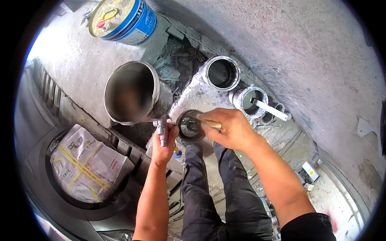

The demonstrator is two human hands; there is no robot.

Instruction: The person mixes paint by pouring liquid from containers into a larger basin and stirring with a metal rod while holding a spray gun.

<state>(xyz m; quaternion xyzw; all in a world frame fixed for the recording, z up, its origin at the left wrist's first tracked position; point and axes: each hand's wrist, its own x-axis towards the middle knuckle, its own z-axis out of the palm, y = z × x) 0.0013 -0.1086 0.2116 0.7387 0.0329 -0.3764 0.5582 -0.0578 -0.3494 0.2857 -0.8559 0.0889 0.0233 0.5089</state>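
My left hand (163, 146) is closed around a metal spray gun (161, 131), its fingers partly hidden by the gun. Beside its thumb is a round dark cup (184, 136), open upward, with wet dark grey residue inside. My right hand (233, 126) grips what looks like a brush with a pale wooden handle (213, 123). The handle reaches over the cup's right rim; its working end is dark and hard to make out. A tall open metal drum (164, 98) stands just beyond my left hand, its inside blurred.
Ahead to the right, two open paint cans (237, 69) (240, 96) stand by the concrete wall (305, 60), one with a white stirring stick (270, 109). A blue bucket (146, 24) is at the far left. Nearer left, a dark car body (44, 168) has its wheel covered with taped paper (86, 164).
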